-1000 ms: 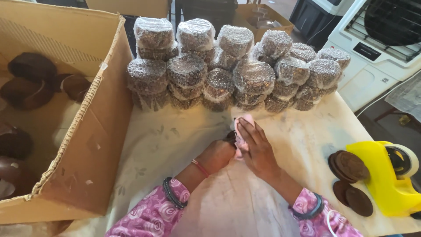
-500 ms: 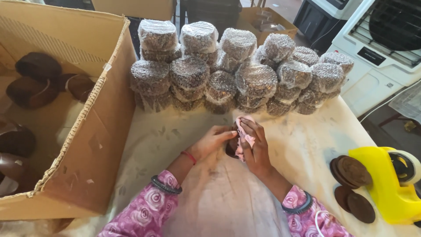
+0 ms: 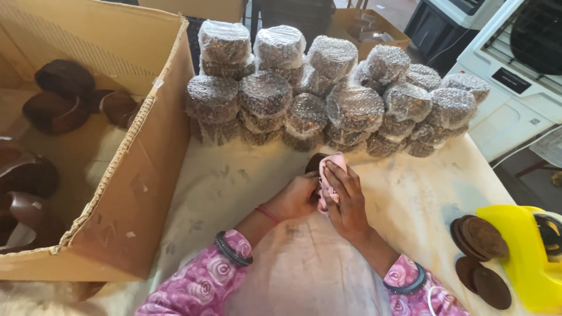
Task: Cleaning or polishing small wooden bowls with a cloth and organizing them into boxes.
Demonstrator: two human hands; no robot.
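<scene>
My left hand [image 3: 297, 198] grips a small dark brown round piece [image 3: 315, 162] just above the white table. My right hand [image 3: 345, 202] presses a pink cloth [image 3: 330, 178] against that piece, fingers curled over the cloth. Both hands meet at the middle of the table, just in front of the stack of bubble-wrapped round bundles [image 3: 328, 96]. Most of the dark piece is hidden by the hands and the cloth.
A large open cardboard box [image 3: 146, 152] with dark brown bowl-like pieces [image 3: 55, 111] stands at the left. Flat brown discs [image 3: 480, 240] and a yellow tape dispenser [image 3: 533, 257] lie at the right edge. A white appliance [image 3: 515, 76] stands beyond the table.
My hands have shifted a little while rubbing the cloth over the piece; my left hand has closed round it again. The view has drifted slightly, so the scene sits further right.
</scene>
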